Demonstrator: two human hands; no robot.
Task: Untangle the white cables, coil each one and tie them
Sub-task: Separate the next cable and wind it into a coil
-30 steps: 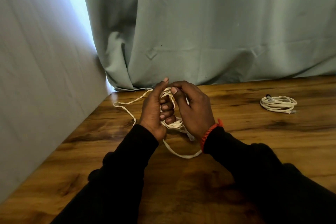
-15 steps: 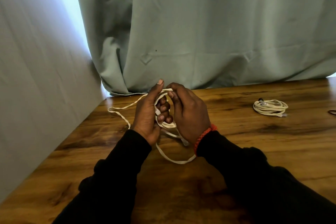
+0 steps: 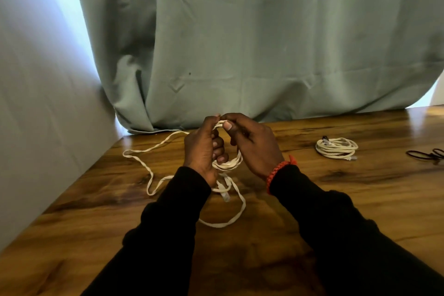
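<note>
A white flat cable is partly wound into a small coil held above the wooden table. My left hand grips the coil's left side with curled fingers. My right hand pinches the coil's top between thumb and fingers, right beside the left thumb. The loose rest of the cable trails left over the table and loops below my wrists, its plug end lying by my left wrist. A second white cable lies coiled on the table to the right.
A grey-green curtain hangs along the table's far edge, and a pale wall bounds its left side. A thin dark object lies at the right edge of view. I wear black sleeves and a red braided wristband.
The coil in my hands has grown a little as more loose cable was drawn in. The trailing loop on the left has shifted, and the plug end now lies by my left wrist.
</note>
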